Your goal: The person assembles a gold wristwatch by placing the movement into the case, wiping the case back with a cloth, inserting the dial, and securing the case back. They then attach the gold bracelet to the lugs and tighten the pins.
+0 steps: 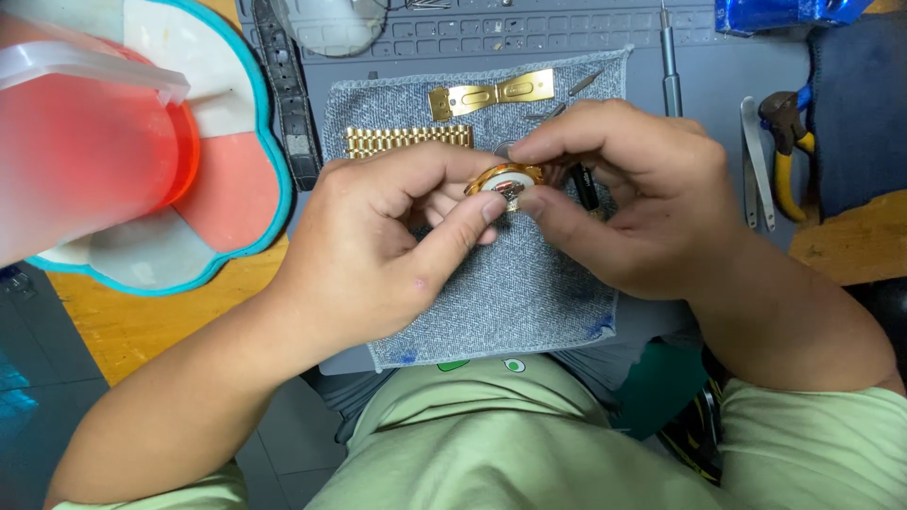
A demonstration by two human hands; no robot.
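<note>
Over the grey cloth (491, 302), both hands pinching a gold watch case (504, 179) (back facing up): left hand (378, 246) gripping from 8 o'clock, right hand (624, 198) from 3 o'clock, gold band (408, 140) at 11 o'clock, clasp (491, 94) at 12.

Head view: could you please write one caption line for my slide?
Both hands, left and right, hold a gold watch case above a grey cloth, near a gold bracelet.

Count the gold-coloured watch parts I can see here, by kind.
Watch case, held between left hand and right hand: 1
Link bracelet piece on the grey cloth: 1
Flat clasp: 1
Total: 3
</note>
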